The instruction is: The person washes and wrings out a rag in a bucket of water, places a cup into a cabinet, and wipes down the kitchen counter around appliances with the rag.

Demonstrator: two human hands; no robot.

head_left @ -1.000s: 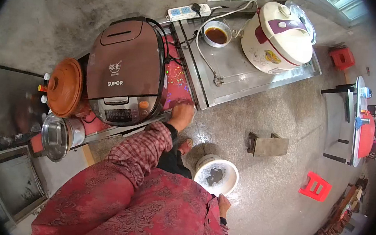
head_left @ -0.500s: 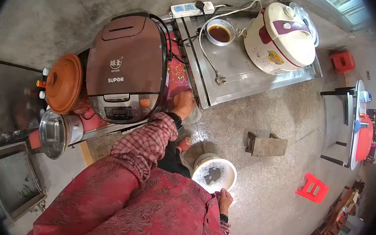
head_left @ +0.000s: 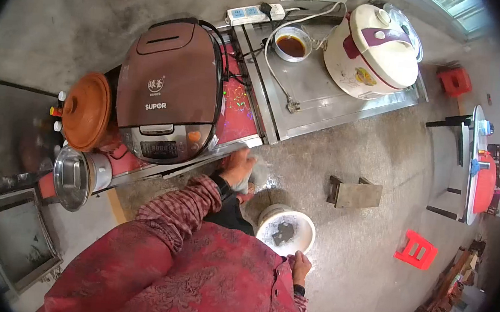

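My left hand (head_left: 237, 168) is closed on a pale grey cloth (head_left: 246, 183) that hangs partly from the fingers, just off the front edge of the counter (head_left: 230, 147). Below it and to the right is a white bucket (head_left: 305, 232), whose inside shows a shiny, dark reflection like liquid. My right hand (head_left: 299, 268) has its fingers closed at the bucket's near rim. Close to the left hand, a brown SUPOR rice cooker (head_left: 170, 82) stands on the red patterned counter covering.
A white electric cooker (head_left: 368, 53) and a bowl of brown liquid (head_left: 291, 44) stand on the steel top. A clay pot (head_left: 86, 110) and a steel pot (head_left: 71, 178) are at left. A wooden stool (head_left: 357, 194) and a red stool (head_left: 416, 250) stand on the floor.
My left hand has moved from the red counter covering down toward me, past the counter's front edge, with the cloth. My right hand and the bucket have hardly moved.
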